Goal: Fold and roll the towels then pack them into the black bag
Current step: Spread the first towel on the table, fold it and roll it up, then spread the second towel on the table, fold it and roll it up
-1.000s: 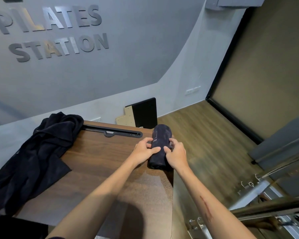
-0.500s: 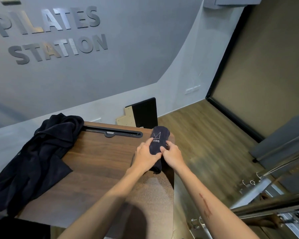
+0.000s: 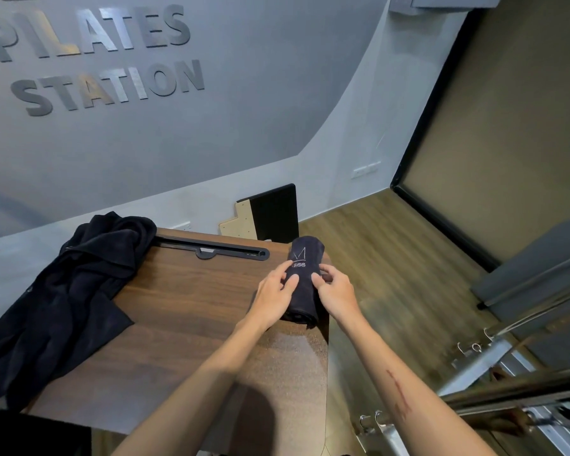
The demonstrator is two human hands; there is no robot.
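Wooden table (image 3: 185, 311) (towel roll (image 3: 301, 281), dark pile (image 3: 66, 297))

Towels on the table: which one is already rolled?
The rolled towel at the table's right edge, under both hands, with a white logo showing. The other dark towels lie in a loose, crumpled heap on the left.

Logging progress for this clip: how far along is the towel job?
Done: one dark towel looks fully rolled, logo up, at the table's right edge. In hand: left hand and right hand rest on either side of that roll, fingers on the cloth. Left: the heap of dark towels at the table's left is still unfolded. No black bag is clearly in view, so packing looks not yet started.
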